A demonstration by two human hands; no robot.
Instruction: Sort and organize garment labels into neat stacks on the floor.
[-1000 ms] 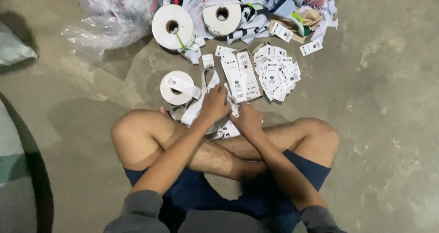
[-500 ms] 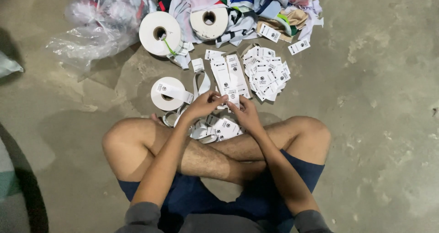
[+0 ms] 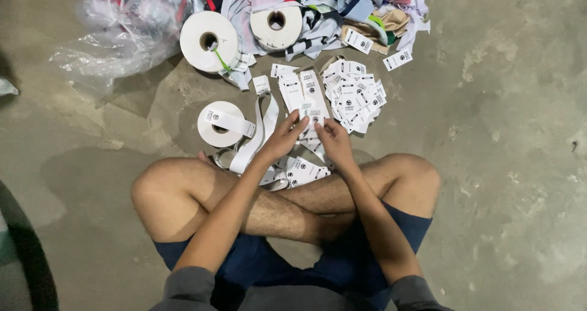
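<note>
Left hand (image 3: 282, 139) and right hand (image 3: 333, 141) both pinch one white label (image 3: 312, 113), grip clamped, long axis running hand to hand; label pile (image 3: 354, 94) just beyond.

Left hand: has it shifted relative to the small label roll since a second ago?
Yes. The left hand moved right, away from the small label roll, toward the cut-label pile.
</note>
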